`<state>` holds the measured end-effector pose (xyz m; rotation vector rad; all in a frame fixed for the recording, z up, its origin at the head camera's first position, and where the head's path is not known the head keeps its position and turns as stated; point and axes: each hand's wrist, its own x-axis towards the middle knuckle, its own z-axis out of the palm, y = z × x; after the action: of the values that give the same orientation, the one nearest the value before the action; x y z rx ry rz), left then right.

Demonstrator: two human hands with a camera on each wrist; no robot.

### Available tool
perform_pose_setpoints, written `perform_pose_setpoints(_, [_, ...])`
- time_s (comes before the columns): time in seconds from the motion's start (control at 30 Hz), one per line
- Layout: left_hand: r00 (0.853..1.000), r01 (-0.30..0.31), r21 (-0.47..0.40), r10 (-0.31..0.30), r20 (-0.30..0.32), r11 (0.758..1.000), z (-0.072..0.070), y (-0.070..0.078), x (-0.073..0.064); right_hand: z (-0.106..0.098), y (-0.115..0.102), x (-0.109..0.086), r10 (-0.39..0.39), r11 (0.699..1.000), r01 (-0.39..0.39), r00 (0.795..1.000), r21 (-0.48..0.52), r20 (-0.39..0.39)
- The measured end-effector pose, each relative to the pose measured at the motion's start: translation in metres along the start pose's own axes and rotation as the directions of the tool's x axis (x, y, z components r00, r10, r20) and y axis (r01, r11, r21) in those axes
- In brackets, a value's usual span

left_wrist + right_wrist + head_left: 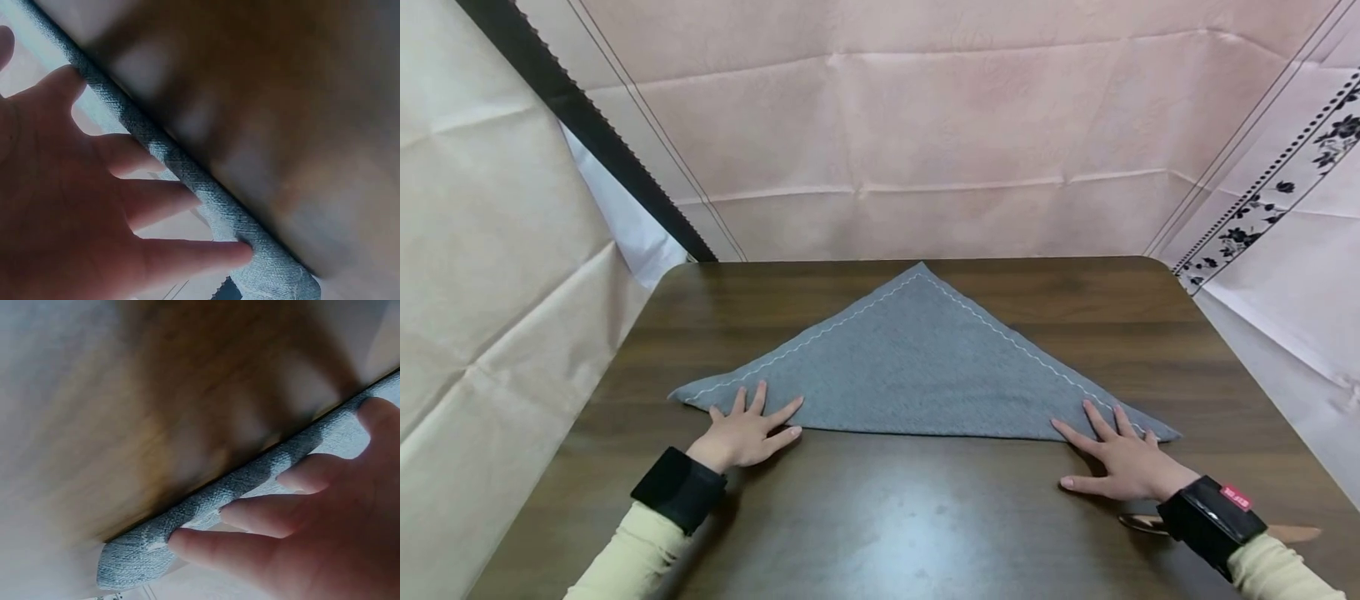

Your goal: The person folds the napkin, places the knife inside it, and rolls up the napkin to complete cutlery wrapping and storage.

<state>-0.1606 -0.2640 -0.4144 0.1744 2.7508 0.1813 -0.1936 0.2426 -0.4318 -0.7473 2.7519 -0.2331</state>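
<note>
A grey-blue cloth (895,367) with white stitching along two edges lies folded in a triangle on the table, its peak at the far edge. My left hand (745,433) has its fingers spread, and the fingertips rest on the near fold by the left corner. On the opposite side my right hand (1120,462) touches the cloth near its right corner, fingers straight and apart. In the left wrist view the fingertips lie along the folded cloth edge (206,194). The right wrist view shows the fingers against the same fold (250,478).
The dark wooden table (880,517) has rounded far corners. A spoon-like thing (1142,523) with a brown handle lies partly hidden under the right wrist. Pale cloth sheets (925,150) hang behind and on both sides, one with black floral trim (1262,200).
</note>
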Motion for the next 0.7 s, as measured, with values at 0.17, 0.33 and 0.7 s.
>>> perform_pose_setpoints(0.17, [1.000, 0.002, 0.015, -0.002, -0.027, 1.000, 0.006, 0.001, -0.008, 0.000, 0.002, -0.006, -0.004, 1.000, 0.003, 1.000, 0.010, 0.001])
perform_pose_setpoints(0.33, [0.999, -0.003, 0.012, 0.003, -0.037, 1.000, 0.011, 0.001, -0.014, 0.001, 0.002, -0.010, -0.020, 1.000, 0.020, 1.000, 0.011, -0.003])
perform_pose_setpoints(0.7, [0.992, 0.098, -0.048, -0.101, -0.079, 0.994, 0.009, -0.032, -0.032, -0.001, 0.006, -0.012, -0.032, 0.999, 0.032, 0.999, 0.022, -0.002])
